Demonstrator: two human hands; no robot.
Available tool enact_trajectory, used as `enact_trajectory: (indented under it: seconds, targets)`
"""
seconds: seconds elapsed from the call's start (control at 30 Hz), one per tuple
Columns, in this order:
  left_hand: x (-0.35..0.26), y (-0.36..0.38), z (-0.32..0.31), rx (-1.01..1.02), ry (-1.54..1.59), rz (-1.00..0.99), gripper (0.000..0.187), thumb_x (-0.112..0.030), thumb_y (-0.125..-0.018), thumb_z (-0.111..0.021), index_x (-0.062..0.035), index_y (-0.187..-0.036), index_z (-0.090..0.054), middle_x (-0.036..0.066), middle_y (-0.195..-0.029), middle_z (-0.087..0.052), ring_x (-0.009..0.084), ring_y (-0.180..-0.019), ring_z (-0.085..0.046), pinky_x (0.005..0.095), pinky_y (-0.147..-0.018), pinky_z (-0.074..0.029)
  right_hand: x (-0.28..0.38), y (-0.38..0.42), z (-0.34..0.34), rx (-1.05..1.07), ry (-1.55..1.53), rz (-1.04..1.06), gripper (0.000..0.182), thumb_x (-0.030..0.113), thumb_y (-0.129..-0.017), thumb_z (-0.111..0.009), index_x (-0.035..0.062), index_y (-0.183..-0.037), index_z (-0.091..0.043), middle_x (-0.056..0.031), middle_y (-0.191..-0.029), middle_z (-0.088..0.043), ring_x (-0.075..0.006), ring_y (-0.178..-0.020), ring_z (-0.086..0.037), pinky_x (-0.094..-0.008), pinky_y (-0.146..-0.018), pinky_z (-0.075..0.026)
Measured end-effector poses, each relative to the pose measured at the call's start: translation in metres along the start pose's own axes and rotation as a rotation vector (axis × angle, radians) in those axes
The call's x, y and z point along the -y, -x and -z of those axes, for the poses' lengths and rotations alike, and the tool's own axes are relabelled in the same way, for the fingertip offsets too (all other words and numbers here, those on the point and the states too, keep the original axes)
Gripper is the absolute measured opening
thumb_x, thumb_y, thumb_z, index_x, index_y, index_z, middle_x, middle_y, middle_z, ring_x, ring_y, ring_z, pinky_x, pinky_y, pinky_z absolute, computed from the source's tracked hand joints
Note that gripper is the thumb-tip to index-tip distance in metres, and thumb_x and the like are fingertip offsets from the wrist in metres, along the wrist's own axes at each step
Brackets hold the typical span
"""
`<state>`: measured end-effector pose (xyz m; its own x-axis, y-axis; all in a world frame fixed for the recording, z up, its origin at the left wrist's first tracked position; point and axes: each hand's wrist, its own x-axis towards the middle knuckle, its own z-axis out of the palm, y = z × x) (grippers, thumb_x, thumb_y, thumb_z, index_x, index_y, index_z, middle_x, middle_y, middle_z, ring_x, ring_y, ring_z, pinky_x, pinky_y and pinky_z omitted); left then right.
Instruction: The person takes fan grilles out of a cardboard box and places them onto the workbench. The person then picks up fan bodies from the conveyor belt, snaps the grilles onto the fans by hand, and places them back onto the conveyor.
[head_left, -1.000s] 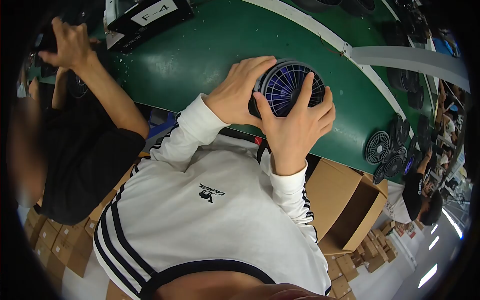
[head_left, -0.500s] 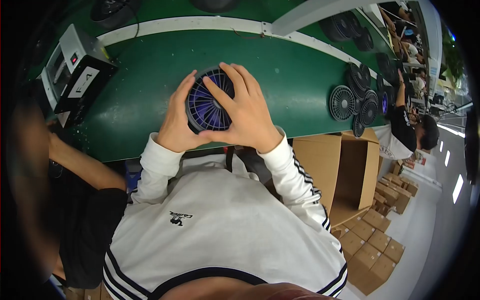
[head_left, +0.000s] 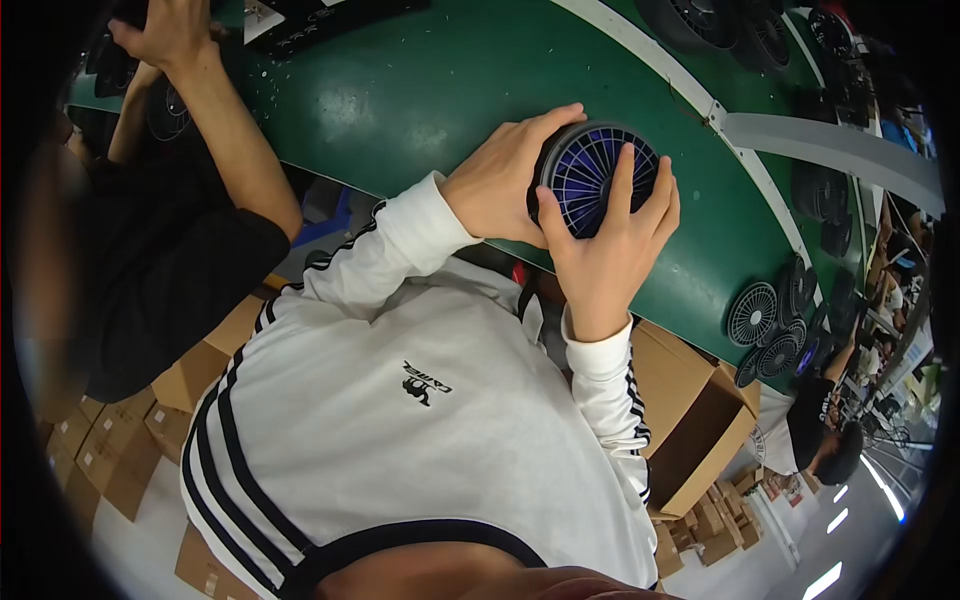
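A round fan [head_left: 580, 178] with a dark rim, a wire-like black grille and purple-blue blades is held between both hands over the green work surface. My left hand [head_left: 503, 178] wraps the rim from the left, its thumb side hidden behind the casing. On the right, my right hand [head_left: 608, 262] grips the fan from the near side, with several fingers spread across the grille and the thumb at its lower left. The grille faces up toward me, and the underside of the fan is out of sight.
Several dark fan grilles [head_left: 752, 314] lie at the right end of the green bench [head_left: 400, 110]. An open cardboard box [head_left: 680, 400] stands below the bench edge. A co-worker's arm [head_left: 225, 130] reaches in at left. A white rail [head_left: 660, 60] runs along the far side.
The view has turned, so the fan and both hands appear farther right. My right hand has shifted lower on the fan. The co-worker's forearm is now raised at upper left.
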<state>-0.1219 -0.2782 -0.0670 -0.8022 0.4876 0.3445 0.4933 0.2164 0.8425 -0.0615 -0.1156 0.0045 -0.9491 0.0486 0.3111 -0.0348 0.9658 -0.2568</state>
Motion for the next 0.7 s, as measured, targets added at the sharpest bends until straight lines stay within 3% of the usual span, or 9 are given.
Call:
enact_trajectory:
  seconds: [0.1,0.2,0.27,0.37,0.47,0.53,0.67,0.7]
  targets:
    - [-0.002,-0.002,0.003,0.002,0.008,-0.004,0.125,-0.035,-0.071,-0.100,0.0016,-0.165,-0.026,0.022,-0.163,-0.049,0.0443,-0.143,-0.052,0.0512,-0.122,-0.040,0.006,0.000,-0.004,-0.023,-0.003,-0.043,0.091,0.049,-0.079,-0.091,0.0019,-0.151,-0.061,-0.0359,-0.158,-0.044,-0.0558,-0.141,-0.044,-0.0617,-0.114,-0.043]
    - [0.003,-0.005,0.003,-0.073,-0.084,-0.145,0.114,-0.037,-0.075,-0.098,0.0044,-0.160,-0.035,0.029,-0.156,-0.050,0.0446,-0.141,-0.054,0.0512,-0.120,-0.042,-0.014,-0.015,0.011,0.075,-0.097,0.152,0.090,0.049,-0.074,-0.090,-0.0011,-0.143,-0.062,-0.0378,-0.152,-0.046,-0.0592,-0.134,-0.047,-0.0665,-0.110,-0.043]
    - [0.010,-0.005,0.002,0.040,0.088,-0.028,0.122,-0.037,-0.076,-0.100,0.0046,-0.164,-0.026,0.029,-0.160,-0.046,0.0405,-0.144,-0.055,0.0516,-0.121,-0.046,-0.035,-0.028,0.014,0.150,-0.258,0.284,0.091,0.050,-0.069,-0.089,-0.0006,-0.141,-0.064,-0.0369,-0.151,-0.047,-0.0577,-0.135,-0.047,-0.0652,-0.111,-0.043]
    - [0.001,-0.011,-0.007,0.036,0.234,-0.025,0.128,-0.024,-0.071,-0.103,0.0023,-0.163,-0.018,0.029,-0.163,-0.041,0.0406,-0.146,-0.053,0.0511,-0.121,-0.046,-0.035,-0.025,0.017,0.091,-0.315,0.213,0.091,0.045,-0.064,-0.093,-0.0034,-0.137,-0.067,-0.0380,-0.151,-0.047,-0.0576,-0.137,-0.045,-0.0642,-0.113,-0.043]
    - [0.001,-0.012,-0.018,-0.063,0.237,-0.051,0.124,-0.026,-0.070,-0.103,0.0023,-0.161,-0.024,0.029,-0.160,-0.044,0.0413,-0.146,-0.053,0.0510,-0.121,-0.046,-0.014,-0.006,0.002,-0.062,-0.141,-0.030,0.090,0.041,-0.065,-0.092,-0.0055,-0.138,-0.066,-0.0407,-0.152,-0.044,-0.0608,-0.137,-0.042,-0.0662,-0.110,-0.043]
    - [-0.001,-0.009,-0.016,-0.062,0.242,0.000,0.117,-0.029,-0.067,-0.103,0.0025,-0.157,-0.035,0.028,-0.156,-0.049,0.0438,-0.145,-0.052,0.0515,-0.121,-0.046,-0.012,-0.005,0.002,-0.053,-0.163,-0.013,0.092,0.042,-0.066,-0.092,-0.0051,-0.140,-0.065,-0.0404,-0.153,-0.044,-0.0607,-0.137,-0.042,-0.0665,-0.110,-0.042]
    - [0.017,0.002,-0.017,-0.048,0.159,0.045,0.117,-0.037,-0.066,-0.102,0.0007,-0.156,-0.037,0.027,-0.152,-0.050,0.0467,-0.139,-0.054,0.0545,-0.118,-0.044,-0.044,-0.016,0.016,0.066,-0.256,0.169,0.095,0.052,-0.069,-0.089,-0.0006,-0.144,-0.063,-0.0377,-0.154,-0.046,-0.0585,-0.136,-0.046,-0.0639,-0.113,-0.041]
    - [0.006,-0.006,-0.017,-0.095,0.015,-0.067,0.117,-0.035,-0.064,-0.102,0.0002,-0.155,-0.038,0.028,-0.152,-0.050,0.0468,-0.138,-0.054,0.0544,-0.117,-0.044,-0.048,-0.016,0.011,0.071,-0.256,0.192,0.094,0.052,-0.070,-0.089,0.0009,-0.144,-0.064,-0.0368,-0.154,-0.046,-0.0577,-0.135,-0.048,-0.0631,-0.112,-0.042]
